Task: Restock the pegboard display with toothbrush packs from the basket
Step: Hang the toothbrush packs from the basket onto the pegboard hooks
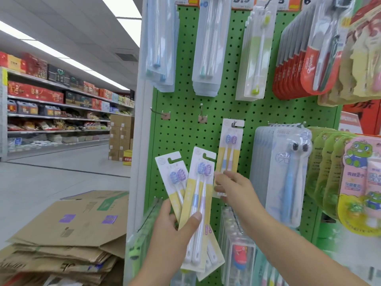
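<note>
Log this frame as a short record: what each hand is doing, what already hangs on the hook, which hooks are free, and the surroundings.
left hand: grips fanned yellow toothbrush packs
right hand: holds lower end of hung pack
hung pack: on metal hook, green pegboard
free hooks: two bare hooks left of it
neighbours: blue toothbrush packs to the right
floor side: flattened cardboard boxes
basket: not in view

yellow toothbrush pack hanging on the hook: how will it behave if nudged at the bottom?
The hanging pack likely swings freely: it hangs from one hook through a top slot. Probably light and slightly flexible, being thin card with a clear blister. The right hand pinches its lower end, which should steady it; the left hand fans similar packs without visible sag.
</note>
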